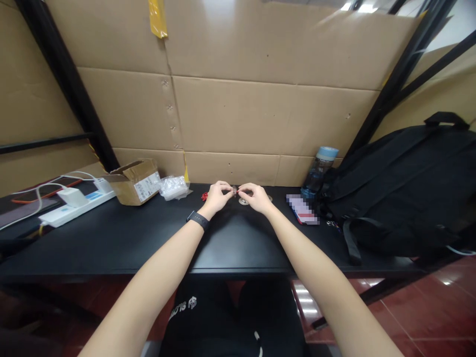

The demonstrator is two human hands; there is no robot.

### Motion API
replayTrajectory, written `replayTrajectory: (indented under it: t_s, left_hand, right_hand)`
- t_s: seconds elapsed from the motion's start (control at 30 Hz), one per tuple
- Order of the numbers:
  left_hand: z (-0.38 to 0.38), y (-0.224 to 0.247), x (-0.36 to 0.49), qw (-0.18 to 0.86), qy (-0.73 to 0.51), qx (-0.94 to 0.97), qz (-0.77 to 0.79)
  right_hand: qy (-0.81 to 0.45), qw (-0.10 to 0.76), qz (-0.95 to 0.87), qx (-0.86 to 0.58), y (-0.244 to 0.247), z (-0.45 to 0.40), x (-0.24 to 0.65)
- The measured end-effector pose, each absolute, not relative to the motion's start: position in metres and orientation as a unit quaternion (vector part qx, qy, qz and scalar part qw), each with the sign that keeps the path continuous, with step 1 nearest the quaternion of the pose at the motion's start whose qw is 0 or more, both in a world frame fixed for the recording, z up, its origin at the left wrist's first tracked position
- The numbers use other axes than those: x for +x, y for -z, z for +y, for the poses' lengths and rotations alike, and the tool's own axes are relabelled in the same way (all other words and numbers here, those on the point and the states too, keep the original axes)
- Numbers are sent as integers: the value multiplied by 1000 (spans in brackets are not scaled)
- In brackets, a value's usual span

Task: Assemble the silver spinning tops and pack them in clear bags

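The left hand and right hand pinched a small piece between them. Red bits lay just left.

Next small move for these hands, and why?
Probably steady the left hand and nudge the right hand slightly toward it, bringing the red bit against the small piece. Both hands are pinched close together, the small piece at the left one and red showing at the right one. Whether the two already touch is too small to tell.
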State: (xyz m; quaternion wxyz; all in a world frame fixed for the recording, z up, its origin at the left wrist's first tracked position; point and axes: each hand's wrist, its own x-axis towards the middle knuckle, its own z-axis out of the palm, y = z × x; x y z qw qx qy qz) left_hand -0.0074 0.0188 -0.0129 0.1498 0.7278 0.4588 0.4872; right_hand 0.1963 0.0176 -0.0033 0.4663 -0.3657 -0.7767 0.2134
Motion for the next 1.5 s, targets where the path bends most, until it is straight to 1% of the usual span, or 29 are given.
replayTrajectory:
  t_s: [0.13, 0.43, 0.53, 0.67, 0.73, 0.83, 0.93, 1.0, 1.13, 1.27, 1.5]
  left_hand:
    - [9, 8, -3, 109, -454, 739, 487]
    - [1, 6, 3, 58, -412, 765, 492]
    - [4, 5, -1, 57, -412, 768, 487]
    - [8, 2, -11, 63, -452, 722, 519]
    - [9, 1, -17, 68, -454, 722, 518]
    - [7, 1, -19, 85, -422, 769, 472]
    - [4, 4, -14, 99, -360, 829, 417]
    - [2, 8, -10, 100, -322, 849, 407]
    - [3, 13, -5, 101, -286, 861, 408]
    - [4, 12, -6, 94, -298, 849, 426]
    - [6, 14, -4, 66, -336, 819, 460]
  right_hand:
    - [-153, 436, -802, -379, 4, 19, 198]
    - [-129, 408, -826, -367, 9, 24, 199]
    - [-119, 391, -831, -376, 9, 23, 201]
    - [-86, 320, -866, -375, 4, 18, 205]
    - [-78, 298, -876, -370, 1, 15, 208]
    - [-85, 292, -881, -364, -5, 11, 210]
    - [-96, 281, -887, -354, -8, 10, 211]
    - [-109, 286, -883, -355, -9, 10, 211]
    - [-121, 340, -859, -362, -7, 15, 214]
    - [-107, 368, -844, -374, -3, 22, 216]
    - [-114, 366, -845, -373, 5, 25, 211]
